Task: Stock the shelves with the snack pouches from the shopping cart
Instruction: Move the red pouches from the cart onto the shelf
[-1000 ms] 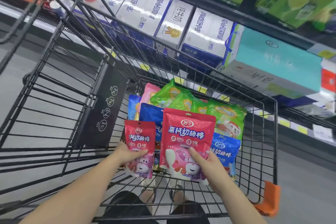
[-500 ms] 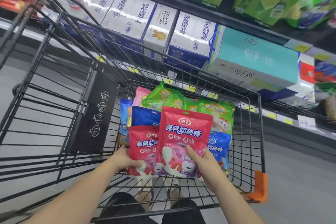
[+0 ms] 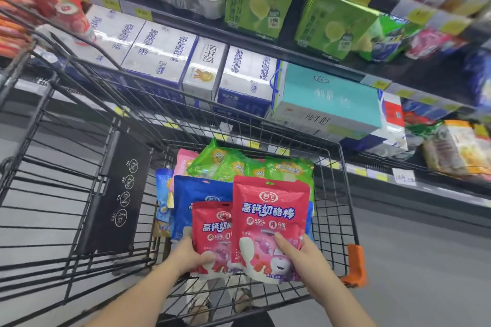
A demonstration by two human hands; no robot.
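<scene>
My right hand (image 3: 300, 255) grips a large red snack pouch (image 3: 268, 223) by its lower right corner, upright above the black wire shopping cart (image 3: 342, 194). My left hand (image 3: 186, 255) holds a smaller red pouch (image 3: 210, 231) by its lower left; its right side is tucked behind the large one. Beneath them in the cart lie a blue pouch (image 3: 196, 194), several green pouches (image 3: 239, 164) and a pink pouch (image 3: 184, 160). Both hands are over the cart's near end.
Shelves run along the far side: white and blue milk cartons (image 3: 159, 53), a teal box (image 3: 329, 98), green boxes (image 3: 260, 2) above, and snack bags (image 3: 457, 146) at the right. An orange corner bumper (image 3: 356, 263) caps the cart. Grey floor lies on both sides.
The two red pouches have come together, the small one sliding right behind the large one. The view has tilted up, showing more of the shelves.
</scene>
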